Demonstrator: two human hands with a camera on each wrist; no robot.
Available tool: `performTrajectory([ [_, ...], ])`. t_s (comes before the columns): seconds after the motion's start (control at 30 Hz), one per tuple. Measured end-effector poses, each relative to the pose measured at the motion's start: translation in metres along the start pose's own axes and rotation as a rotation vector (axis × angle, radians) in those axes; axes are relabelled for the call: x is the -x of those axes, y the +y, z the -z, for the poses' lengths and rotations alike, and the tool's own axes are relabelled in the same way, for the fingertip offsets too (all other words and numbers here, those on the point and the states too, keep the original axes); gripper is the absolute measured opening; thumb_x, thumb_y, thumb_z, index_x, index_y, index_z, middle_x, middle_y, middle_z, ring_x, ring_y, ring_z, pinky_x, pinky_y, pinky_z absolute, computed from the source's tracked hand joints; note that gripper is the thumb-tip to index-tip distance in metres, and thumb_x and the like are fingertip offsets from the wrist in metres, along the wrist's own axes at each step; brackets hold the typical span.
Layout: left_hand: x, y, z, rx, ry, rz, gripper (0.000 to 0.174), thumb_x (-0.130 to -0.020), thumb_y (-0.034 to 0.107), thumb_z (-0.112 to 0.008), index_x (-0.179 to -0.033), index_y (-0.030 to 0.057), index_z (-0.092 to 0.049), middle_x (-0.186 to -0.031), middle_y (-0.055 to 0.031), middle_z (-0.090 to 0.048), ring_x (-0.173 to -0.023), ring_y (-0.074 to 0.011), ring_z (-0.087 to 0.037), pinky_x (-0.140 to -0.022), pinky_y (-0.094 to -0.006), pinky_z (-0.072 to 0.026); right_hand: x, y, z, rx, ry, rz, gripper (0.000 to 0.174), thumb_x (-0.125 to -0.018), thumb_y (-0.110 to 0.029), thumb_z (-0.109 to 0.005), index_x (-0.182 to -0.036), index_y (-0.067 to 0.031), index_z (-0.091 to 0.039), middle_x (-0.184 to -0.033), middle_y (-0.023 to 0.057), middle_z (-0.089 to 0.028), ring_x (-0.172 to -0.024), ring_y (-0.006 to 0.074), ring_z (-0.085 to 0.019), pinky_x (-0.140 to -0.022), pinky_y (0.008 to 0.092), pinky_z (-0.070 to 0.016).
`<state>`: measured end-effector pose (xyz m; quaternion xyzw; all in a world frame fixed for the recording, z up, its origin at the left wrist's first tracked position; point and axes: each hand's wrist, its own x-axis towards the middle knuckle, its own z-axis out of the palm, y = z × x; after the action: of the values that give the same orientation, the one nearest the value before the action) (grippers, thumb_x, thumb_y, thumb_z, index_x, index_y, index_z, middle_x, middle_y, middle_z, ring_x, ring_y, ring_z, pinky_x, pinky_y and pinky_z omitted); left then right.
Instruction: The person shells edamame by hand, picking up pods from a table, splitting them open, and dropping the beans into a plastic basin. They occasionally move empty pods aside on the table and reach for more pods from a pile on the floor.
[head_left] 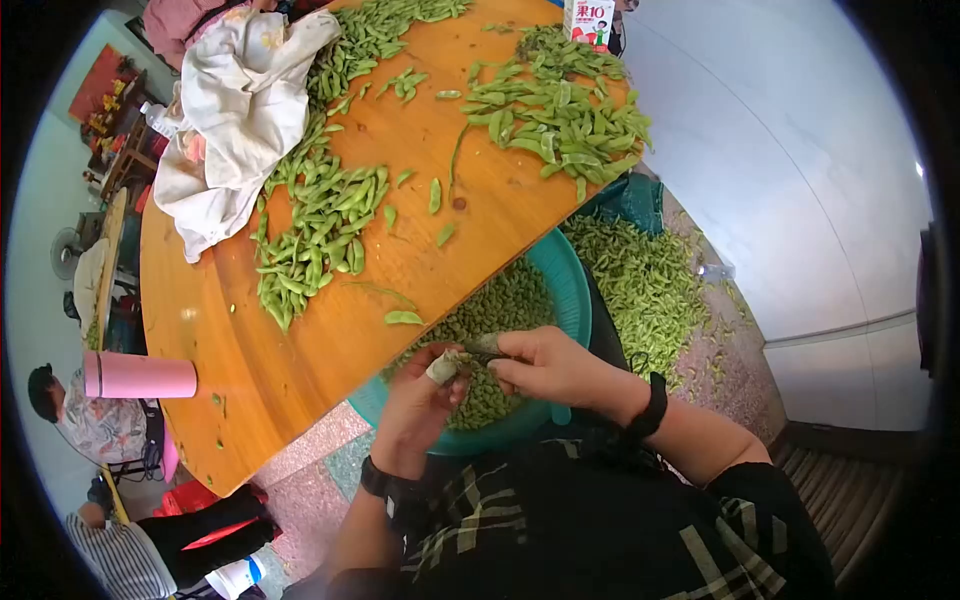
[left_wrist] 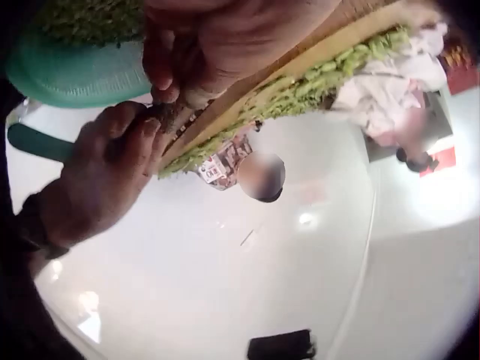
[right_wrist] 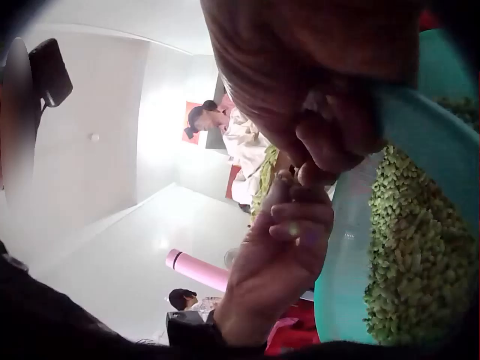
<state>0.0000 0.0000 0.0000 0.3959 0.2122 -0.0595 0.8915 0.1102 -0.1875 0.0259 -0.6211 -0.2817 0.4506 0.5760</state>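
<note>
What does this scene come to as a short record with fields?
left hand: fingertips meeting the other hand's
right hand: fingers bent, thumb close to forefinger
between fingertips: too small to identify
below hands: teal basin of loose green beans, partly under the table edge
table: wooden, with green pods in piles and a few scattered
also on table: pale cloth, pink tumbler, drink carton
floor: heap of green pods or hulls beside the basin

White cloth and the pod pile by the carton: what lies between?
Another pod pile beside the cloth, then tabletop with loose pods; the head view shows it.
</note>
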Motion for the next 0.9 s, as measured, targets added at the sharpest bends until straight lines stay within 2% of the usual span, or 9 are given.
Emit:
performTrajectory([
  [0.2,0.0,-0.009,-0.006,0.142,0.078,0.024,0.028,-0.089,0.019,-0.068,-0.11,0.0039,-0.058,-0.087,-0.0044,-0.06,-0.068,-0.0118,-0.053,-0.059,-0.0215,-0.0418,0.002,0.0,-0.013,-0.161,0.143,0.09,0.018,-0.091,-0.008,-0.054,-0.106,-0.0014,-0.062,-0.068,-0.0022,-0.051,-0.065,0.0036,-0.046,-0.057,0.0244,-0.0397],
  [0.3,-0.002,-0.005,-0.023,0.155,0.144,0.06,0.025,-0.093,0.019,-0.063,-0.113,0.004,-0.061,-0.08,-0.0015,-0.057,-0.064,-0.0105,-0.05,-0.056,-0.0213,-0.0404,0.001,0.006,-0.016,0.006,0.277,0.194,0.012,-0.088,-0.007,-0.056,-0.098,-0.001,-0.062,-0.066,0.004,-0.054,-0.059,0.0122,-0.052,-0.056,0.03,-0.0418],
  [0.37,-0.001,-0.003,-0.035,-0.262,0.198,-0.152,0.031,-0.096,0.022,-0.058,-0.12,0.0024,-0.058,-0.08,-0.001,-0.058,-0.064,-0.0091,-0.052,-0.055,-0.0218,-0.0418,0.0,0.008,-0.017,0.411,0.383,0.292,0.01,-0.086,-0.007,-0.057,-0.093,-0.0016,-0.061,-0.07,0.0146,-0.057,-0.06,0.0285,-0.058,-0.057,0.036,-0.0437],
  [0.5,0.002,0.004,-0.047,-0.633,0.206,-0.339,0.035,-0.099,0.025,-0.054,-0.123,-0.0002,-0.055,-0.079,-0.0003,-0.058,-0.063,-0.0073,-0.052,-0.056,-0.0218,-0.0428,0.003,-0.014,-0.017,0.414,0.374,0.338,0.009,-0.085,-0.007,-0.057,-0.091,-0.0031,-0.062,-0.077,0.0212,-0.058,-0.067,0.0398,-0.056,-0.058,0.0392,-0.045],
  [0.57,0.001,0.014,-0.038,-0.715,0.049,-0.296,0.034,-0.1,0.024,-0.05,-0.124,-0.0007,-0.055,-0.08,0.0004,-0.058,-0.065,-0.0063,-0.052,-0.057,-0.0212,-0.0436,0.003,-0.02,-0.015,0.247,0.311,0.342,0.01,-0.087,-0.007,-0.056,-0.092,-0.0021,-0.063,-0.07,0.0132,-0.061,-0.059,0.0279,-0.058,-0.055,0.0336,-0.0442],
  [0.6,0.002,0.017,-0.037,-0.716,0.048,-0.295,0.034,-0.1,0.024,-0.05,-0.124,-0.0007,-0.055,-0.08,0.0004,-0.058,-0.065,-0.0063,-0.052,-0.057,-0.0212,-0.0436,0.002,-0.02,-0.012,0.244,0.312,0.342,0.01,-0.087,-0.007,-0.056,-0.092,-0.0021,-0.063,-0.07,0.0132,-0.061,-0.059,0.0279,-0.058,-0.055,0.0336,-0.0442],
  [0.67,0.006,0.022,-0.039,-0.876,0.02,-0.283,0.03,-0.098,0.013,-0.048,-0.124,-0.0014,-0.053,-0.079,-0.0033,-0.058,-0.065,-0.0083,-0.054,-0.06,-0.0235,-0.0463,-0.001,-0.019,-0.007,-0.141,0.178,0.07,0.012,-0.088,-0.009,-0.055,-0.091,-0.001,-0.064,-0.067,0.0022,-0.061,-0.057,0.0118,-0.054,-0.053,0.026,-0.0414],
  [0.77,0.008,0.027,-0.04,-1.167,-0.039,-0.354,0.03,-0.094,0.006,-0.049,-0.123,-0.0012,-0.052,-0.088,-0.0106,-0.06,-0.072,-0.0197,-0.06,-0.066,-0.0301,-0.0493,-0.004,-0.012,0.001,-0.29,0.071,-0.004,0.013,-0.089,-0.011,-0.055,-0.09,-0.0015,-0.065,-0.067,-0.0045,-0.056,-0.059,0.0026,-0.048,-0.052,0.0203,-0.0378],
  [0.9,-0.001,0.024,-0.017,-1.35,-0.204,-0.658,0.028,-0.094,0.005,-0.048,-0.121,-0.0017,-0.052,-0.086,-0.0104,-0.059,-0.067,-0.017,-0.058,-0.061,-0.0286,-0.0485,0.0,-0.019,0.013,-0.232,-0.008,-0.1,0.012,-0.089,-0.012,-0.056,-0.09,-0.0041,-0.065,-0.066,-0.0033,-0.057,-0.055,0.0033,-0.048,-0.05,0.0192,-0.0363],
])
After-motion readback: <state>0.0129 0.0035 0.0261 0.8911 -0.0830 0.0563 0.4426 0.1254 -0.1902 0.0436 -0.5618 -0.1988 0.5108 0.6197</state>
